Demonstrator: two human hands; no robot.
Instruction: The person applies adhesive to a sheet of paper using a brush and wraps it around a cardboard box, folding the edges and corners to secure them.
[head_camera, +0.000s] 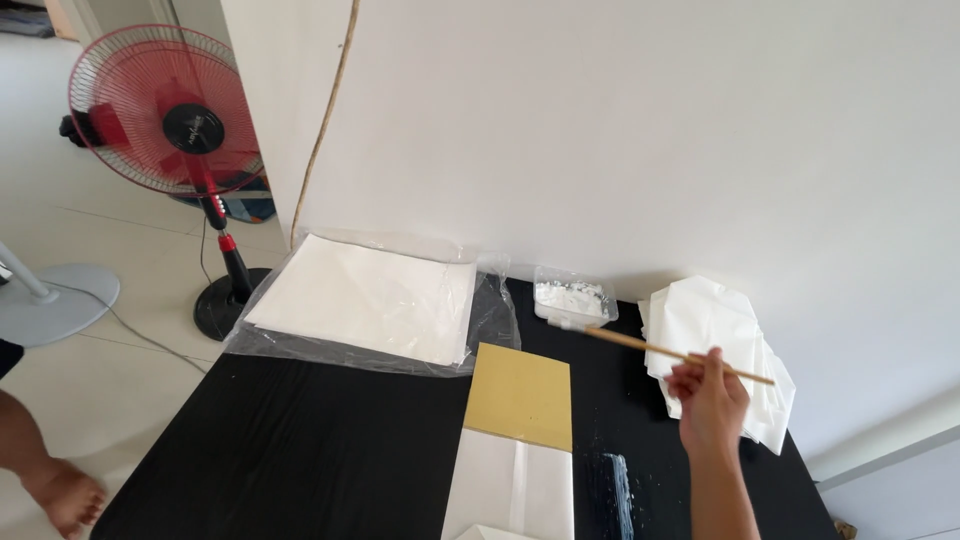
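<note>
I am pinching the thin wooden brush stick (680, 352) in my right hand (712, 402), its white-coated tip reaching into the clear plastic tray of white paste (574, 298) at the far edge of the black bench (300, 450); my left hand is out of view. I judge I am loading paste; next calls for carrying the tip, without dripping, over to the yellow-topped white paper piece (518, 430) just in front of me.

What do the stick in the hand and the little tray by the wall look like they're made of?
Stick: probably wood or bamboo, tan and matte, held by the right hand. Tray: likely thin clear plastic, see-through and glossy, holding white paste.
</note>
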